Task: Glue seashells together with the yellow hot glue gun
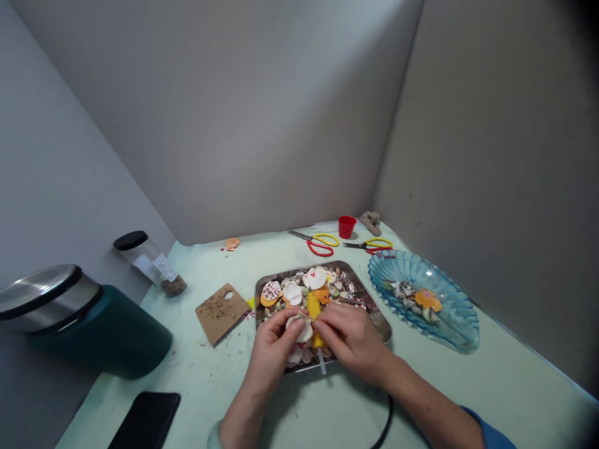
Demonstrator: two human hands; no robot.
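Pale-green tabletop (210, 386): both hands (313, 333) pinch a white piece (305, 330) over the metal tray (381, 318).

The left edge of the bench (224, 399) is being blocked by a green bottle (107, 330) and phone (146, 421); a bare strip is being left along the front edge, crossed by a black cable (387, 424).

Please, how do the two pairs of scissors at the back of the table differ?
The left scissors have silver-grey blades; the right scissors have black ones. The left scissors' handles spread wide apart; the right scissors' handles sit closer. Both have one yellow and one red handle.
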